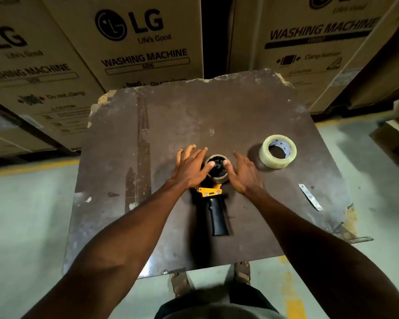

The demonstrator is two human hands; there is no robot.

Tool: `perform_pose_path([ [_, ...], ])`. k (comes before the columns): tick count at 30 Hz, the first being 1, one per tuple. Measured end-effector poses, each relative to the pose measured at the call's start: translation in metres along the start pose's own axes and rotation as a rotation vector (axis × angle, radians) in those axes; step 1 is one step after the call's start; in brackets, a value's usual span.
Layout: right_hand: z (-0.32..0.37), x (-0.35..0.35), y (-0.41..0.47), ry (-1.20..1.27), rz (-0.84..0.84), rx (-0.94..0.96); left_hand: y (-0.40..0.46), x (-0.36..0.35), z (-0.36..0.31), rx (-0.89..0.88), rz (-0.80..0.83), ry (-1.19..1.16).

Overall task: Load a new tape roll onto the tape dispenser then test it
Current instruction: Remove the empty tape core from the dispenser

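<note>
- At the middle of the tabletop (115,203) lies the tape dispenser (213,192), flat on its side, its black handle (219,217) pointing toward me at 6 o'clock and its yellow frame (210,191) just above the handle.
- On the dispenser's hub sits a brown cardboard core (217,168) with almost no tape on it that I can see; the black hub shows through its middle.
- My left hand (190,170) comes in from 7 o'clock, its fingers spread and nearly straight, lying over the left side of the core; the thumb reaches onto the black hub. This grip is open and flat, curled round nothing.
- My right hand (242,173) comes in from 5 o'clock, fingers also long and relaxed beside the right side of the core, with the thumb tip resting on the core's rim. This grip too is open; it presses or touches but clasps nothing.
- Out at 2 o'clock from the dispenser, well apart from both hands, the new tape roll (278,151) lies flat on the tabletop, clear tape on a printed core.
- Near the tabletop's right edge, at 4 o'clock, lies a thin metal strip (310,197), tilted.
- Beyond the tabletop at 12 o'clock stand large cardboard boxes (136,42) printed "LG Washing Machine".
- Below the near edge, my feet (180,284) stand on the floor (28,215).
</note>
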State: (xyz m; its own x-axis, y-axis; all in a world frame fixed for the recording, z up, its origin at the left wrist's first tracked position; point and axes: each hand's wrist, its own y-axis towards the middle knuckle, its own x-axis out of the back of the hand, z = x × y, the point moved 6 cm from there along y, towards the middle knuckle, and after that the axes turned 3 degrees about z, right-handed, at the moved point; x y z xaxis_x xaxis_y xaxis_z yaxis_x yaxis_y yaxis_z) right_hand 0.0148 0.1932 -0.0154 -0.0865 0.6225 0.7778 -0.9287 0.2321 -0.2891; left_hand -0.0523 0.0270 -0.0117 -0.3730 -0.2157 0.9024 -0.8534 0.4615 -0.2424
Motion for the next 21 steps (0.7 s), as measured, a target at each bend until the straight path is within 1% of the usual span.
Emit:
perform_pose_path([
  [3,-0.002,-0.001,0.006,0.062,0.036,-0.021,0.009,-0.001,0.001,0.003,0.039,0.033],
  [4,-0.001,0.0,0.006,0.068,0.068,-0.039,0.01,-0.001,0.001,0.011,0.062,0.004],
  [7,0.0,0.0,0.01,0.123,0.087,-0.019,0.014,-0.007,0.0,0.03,0.161,-0.115],
  [10,-0.002,-0.001,0.012,0.166,0.115,-0.023,0.018,-0.01,0.001,0.075,0.237,-0.17],
  [15,-0.015,-0.008,0.019,0.249,0.155,-0.044,0.029,-0.013,0.01,0.164,0.367,-0.176],
  [21,-0.018,-0.012,0.026,0.306,0.154,-0.131,0.035,-0.012,0.01,0.288,0.417,-0.135],
])
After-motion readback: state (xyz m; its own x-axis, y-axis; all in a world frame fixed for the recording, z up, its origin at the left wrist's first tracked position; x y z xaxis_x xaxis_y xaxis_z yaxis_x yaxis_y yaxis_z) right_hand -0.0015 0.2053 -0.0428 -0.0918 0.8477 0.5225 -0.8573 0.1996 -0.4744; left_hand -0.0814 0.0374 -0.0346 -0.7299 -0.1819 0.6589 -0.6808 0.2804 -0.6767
